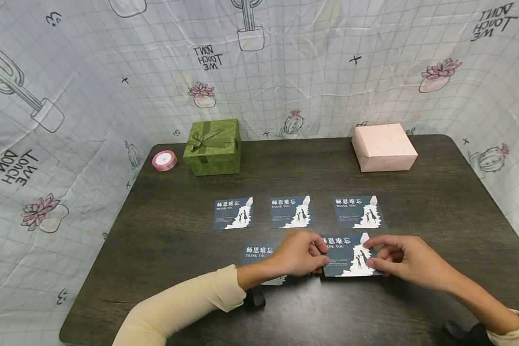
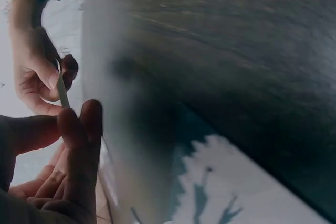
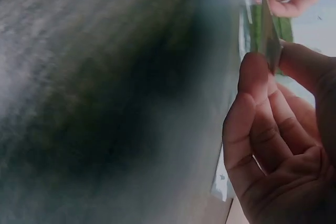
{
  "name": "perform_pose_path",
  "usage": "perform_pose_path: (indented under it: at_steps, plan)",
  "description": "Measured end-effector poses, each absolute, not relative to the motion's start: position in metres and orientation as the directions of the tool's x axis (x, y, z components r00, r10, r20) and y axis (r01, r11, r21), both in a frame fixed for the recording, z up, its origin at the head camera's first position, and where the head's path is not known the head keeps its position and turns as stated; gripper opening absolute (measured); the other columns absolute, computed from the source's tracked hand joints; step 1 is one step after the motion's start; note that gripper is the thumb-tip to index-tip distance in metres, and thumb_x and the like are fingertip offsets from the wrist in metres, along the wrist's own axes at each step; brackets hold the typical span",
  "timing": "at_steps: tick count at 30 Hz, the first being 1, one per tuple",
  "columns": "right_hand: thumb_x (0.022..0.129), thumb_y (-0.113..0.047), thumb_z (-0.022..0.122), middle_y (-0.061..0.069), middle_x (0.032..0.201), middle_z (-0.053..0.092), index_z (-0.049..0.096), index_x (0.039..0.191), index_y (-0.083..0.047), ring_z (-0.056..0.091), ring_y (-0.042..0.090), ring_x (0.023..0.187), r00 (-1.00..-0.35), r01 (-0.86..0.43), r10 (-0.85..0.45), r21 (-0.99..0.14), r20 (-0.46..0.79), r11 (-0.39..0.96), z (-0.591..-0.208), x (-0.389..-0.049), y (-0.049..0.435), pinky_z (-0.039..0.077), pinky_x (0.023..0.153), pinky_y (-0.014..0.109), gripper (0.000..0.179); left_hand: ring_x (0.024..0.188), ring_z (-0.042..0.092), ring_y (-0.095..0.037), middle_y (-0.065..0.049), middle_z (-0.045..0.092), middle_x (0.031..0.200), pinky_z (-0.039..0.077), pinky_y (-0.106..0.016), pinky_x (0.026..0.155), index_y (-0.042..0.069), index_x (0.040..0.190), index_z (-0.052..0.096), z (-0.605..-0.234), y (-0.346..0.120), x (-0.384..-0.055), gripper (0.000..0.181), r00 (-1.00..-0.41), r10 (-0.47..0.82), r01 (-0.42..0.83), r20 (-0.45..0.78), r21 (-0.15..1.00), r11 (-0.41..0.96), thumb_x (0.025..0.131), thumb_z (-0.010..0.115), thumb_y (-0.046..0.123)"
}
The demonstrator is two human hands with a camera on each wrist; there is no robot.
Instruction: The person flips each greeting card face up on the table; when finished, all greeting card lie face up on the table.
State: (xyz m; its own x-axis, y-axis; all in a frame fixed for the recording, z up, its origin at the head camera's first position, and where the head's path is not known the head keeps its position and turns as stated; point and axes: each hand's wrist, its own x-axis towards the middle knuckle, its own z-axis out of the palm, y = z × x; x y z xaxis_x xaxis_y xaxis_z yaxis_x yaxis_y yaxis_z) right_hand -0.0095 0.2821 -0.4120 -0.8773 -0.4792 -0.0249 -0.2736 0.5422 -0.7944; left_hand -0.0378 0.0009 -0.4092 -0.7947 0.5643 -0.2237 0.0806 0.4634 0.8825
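Note:
Between both hands is a dark blue thank-you card (image 1: 343, 257) with a white paper-edge design and small figures. My left hand (image 1: 300, 252) pinches its left edge, and my right hand (image 1: 408, 259) pinches the right edge between thumb and fingers. Both wrist views show the card (image 3: 269, 35) nearly edge-on, raised off the table. Partly hidden under the left hand and wrist lies another thank-you card (image 1: 255, 252). Farther back, three matching cards form a row: a left card (image 1: 227, 218), a middle card (image 1: 285, 218) and a right card (image 1: 350, 218).
A green gift box (image 1: 218, 151) with a bow stands at the back left, beside a pink ribbon roll (image 1: 164, 160). At the back right is a pale pink box (image 1: 385, 149). A patterned cloth (image 1: 311, 86) surrounds the dark wooden table (image 1: 155, 230) at the back and sides.

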Motion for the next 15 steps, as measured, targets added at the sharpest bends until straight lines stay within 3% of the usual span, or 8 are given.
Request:
perform_pose_path:
  at_steps: [7, 15]
  plan:
    - [0.090, -0.019, 0.074, -0.016, 0.069, 0.063, 0.065, 0.119, -0.004, 0.053, -0.005, 0.050, -0.820, -0.411, -0.571, -0.727, 0.031, 0.550, -0.428, -0.008, 0.276, 0.044, 0.046, 0.018, 0.034, 0.045, 0.058, 0.004, 0.011, 0.065, 0.055, 0.046, -0.014, 0.050, 0.008, 0.096, 0.069, -0.418, 0.005, -0.037, 0.013, -0.763, 0.600, 0.255, -0.242, 0.740, 0.623, 0.087, 0.076, 0.012]
    - [0.089, -0.022, 0.075, -0.020, 0.069, 0.060, 0.066, 0.117, -0.004, 0.051, -0.008, 0.052, -0.804, -0.464, -0.593, -0.671, 0.045, 0.578, -0.434, -0.007, 0.274, 0.044, 0.048, 0.016, 0.034, 0.040, 0.057, 0.005, 0.012, 0.060, 0.046, 0.044, -0.012, 0.052, 0.012, 0.093, 0.068, -0.419, 0.011, -0.036, 0.014, -0.761, 0.590, 0.312, -0.270, 0.645, 0.698, 0.085, 0.079, 0.016]
